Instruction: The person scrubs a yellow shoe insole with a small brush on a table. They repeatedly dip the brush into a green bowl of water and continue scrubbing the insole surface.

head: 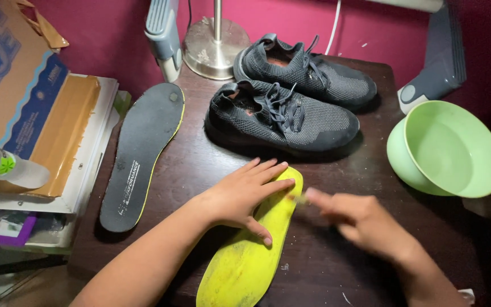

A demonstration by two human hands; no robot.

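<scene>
Left grip (245, 196) lies flat and released, palm down on the upper half of the yellow insole (251, 256), fingers spread toward 2 o'clock and pressing it onto the dark worktop (325, 267). Right grip (350, 219) is blurred; its fingers seem pinched at the insole's right edge near the toe, at about 3 o'clock from the left one, but I cannot tell whether it holds anything.

The yellow insole runs from the bottom edge of the view up toward 1 o'clock, its toe end just below the shoes. At 12 o'clock from it stand two dark knit shoes (285, 116), side by side, toes pointing right. At 10 o'clock lies a second insole (140, 156), dark side up with a yellow rim, partly over the worktop's left edge. A green bowl (447, 150) sits tilted at 2 o'clock, well apart. A lamp base (214, 48) stands behind the shoes. Cardboard boxes (29, 108) and a plastic bottle (7, 166) are stacked at 9 o'clock.
</scene>
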